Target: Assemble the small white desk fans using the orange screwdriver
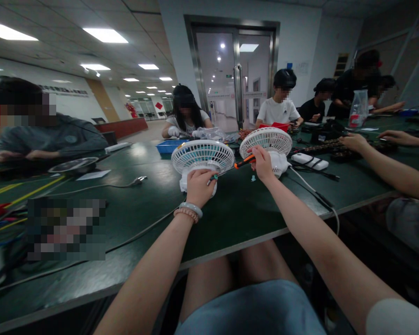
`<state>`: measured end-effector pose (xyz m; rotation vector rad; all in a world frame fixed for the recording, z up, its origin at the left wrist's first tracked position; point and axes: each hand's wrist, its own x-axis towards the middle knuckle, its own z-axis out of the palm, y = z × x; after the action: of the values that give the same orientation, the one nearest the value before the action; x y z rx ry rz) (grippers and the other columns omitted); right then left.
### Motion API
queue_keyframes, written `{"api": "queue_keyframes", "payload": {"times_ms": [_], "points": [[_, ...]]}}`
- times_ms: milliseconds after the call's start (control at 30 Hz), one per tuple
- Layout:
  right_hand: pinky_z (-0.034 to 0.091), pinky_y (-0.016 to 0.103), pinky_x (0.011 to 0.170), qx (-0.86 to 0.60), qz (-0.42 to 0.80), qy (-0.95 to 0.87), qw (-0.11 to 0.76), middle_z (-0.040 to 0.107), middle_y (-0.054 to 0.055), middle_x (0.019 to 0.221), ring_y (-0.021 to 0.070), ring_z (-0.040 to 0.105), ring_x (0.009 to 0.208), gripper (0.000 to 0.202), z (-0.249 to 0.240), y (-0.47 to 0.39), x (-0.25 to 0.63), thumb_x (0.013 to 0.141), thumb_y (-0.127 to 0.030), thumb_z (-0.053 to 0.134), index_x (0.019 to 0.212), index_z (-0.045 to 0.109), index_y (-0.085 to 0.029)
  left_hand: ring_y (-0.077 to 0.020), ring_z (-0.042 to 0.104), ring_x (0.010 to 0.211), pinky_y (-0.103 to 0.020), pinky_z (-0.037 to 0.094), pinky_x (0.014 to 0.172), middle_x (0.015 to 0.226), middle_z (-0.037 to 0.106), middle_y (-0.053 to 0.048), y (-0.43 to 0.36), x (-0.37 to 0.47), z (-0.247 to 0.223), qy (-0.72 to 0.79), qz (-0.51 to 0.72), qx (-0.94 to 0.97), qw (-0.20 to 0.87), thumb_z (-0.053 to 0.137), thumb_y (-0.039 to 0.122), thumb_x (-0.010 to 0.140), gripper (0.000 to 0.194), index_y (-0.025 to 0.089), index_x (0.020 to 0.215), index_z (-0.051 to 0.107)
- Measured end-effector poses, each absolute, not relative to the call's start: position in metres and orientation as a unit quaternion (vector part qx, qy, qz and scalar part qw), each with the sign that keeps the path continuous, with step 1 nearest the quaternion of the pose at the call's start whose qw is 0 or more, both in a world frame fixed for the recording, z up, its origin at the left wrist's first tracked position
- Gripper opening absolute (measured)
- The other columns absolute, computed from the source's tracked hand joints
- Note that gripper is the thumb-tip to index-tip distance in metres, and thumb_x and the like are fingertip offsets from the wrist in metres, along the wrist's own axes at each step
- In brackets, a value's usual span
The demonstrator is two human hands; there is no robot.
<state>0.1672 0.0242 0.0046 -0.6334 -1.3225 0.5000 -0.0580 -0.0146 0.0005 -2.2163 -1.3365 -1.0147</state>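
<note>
My right hand (263, 163) is closed round the orange and black handle of a screwdriver (243, 161). Its thin shaft points left, toward the fingertips of my left hand (199, 185). That hand is closed at the near side of a white fan (203, 156), against its housing, with a small teal piece (214, 177) at the thumb and finger. Whether the screwdriver's tip touches the piece cannot be made out. A second white fan (266, 142) stands just behind my right hand. Another small teal piece (253, 178) lies on the table below that hand.
The green table (230, 228) holds a blue tray (167, 146), a white power bank-like box (309, 161) with a black cable, and a loose cable plug (139, 180). Several people sit around it. A co-worker's hands (356, 142) work at the right.
</note>
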Motion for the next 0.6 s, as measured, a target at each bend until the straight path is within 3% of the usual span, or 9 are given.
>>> {"api": "queue_keyframes", "payload": {"times_ms": [100, 200, 600], "points": [[0.028, 0.020, 0.037, -0.261, 0.266, -0.603, 0.706, 0.035, -0.008, 0.043, 0.0078, 0.034, 0.035, 0.027, 0.0022, 0.0244, 0.1685, 0.086, -0.041, 0.034, 0.084, 0.052, -0.021, -0.0189, 0.055, 0.095, -0.039, 0.032, 0.095, 0.095, 0.066, -0.003, -0.0141, -0.0582, -0.0001, -0.471, -0.361, -0.784, 0.183, 0.053, 0.026, 0.076, 0.025, 0.025, 0.098, 0.066], [0.026, 0.019, 0.034, -0.252, 0.278, -0.595, 0.710, 0.035, -0.009, 0.042, 0.0071, 0.032, 0.032, 0.025, 0.0024, 0.0234, 0.1681, 0.085, -0.039, 0.035, 0.087, 0.052, -0.021, -0.0189, 0.056, 0.095, -0.039, 0.032, 0.096, 0.096, 0.066, -0.003, -0.0136, -0.0586, -0.0006, -0.471, -0.361, -0.784, 0.181, 0.053, 0.026, 0.076, 0.025, 0.025, 0.098, 0.066], [0.023, 0.020, 0.035, -0.277, 0.259, -0.581, 0.720, 0.035, -0.009, 0.043, 0.0060, 0.031, 0.033, 0.035, 0.0047, 0.0230, 0.1653, 0.081, -0.055, 0.044, 0.076, 0.050, -0.021, -0.0188, 0.056, 0.096, -0.039, 0.031, 0.097, 0.096, 0.065, -0.003, -0.0146, -0.0583, 0.0000, -0.473, -0.359, -0.785, 0.176, 0.052, 0.027, 0.076, 0.026, 0.026, 0.099, 0.065]]}}
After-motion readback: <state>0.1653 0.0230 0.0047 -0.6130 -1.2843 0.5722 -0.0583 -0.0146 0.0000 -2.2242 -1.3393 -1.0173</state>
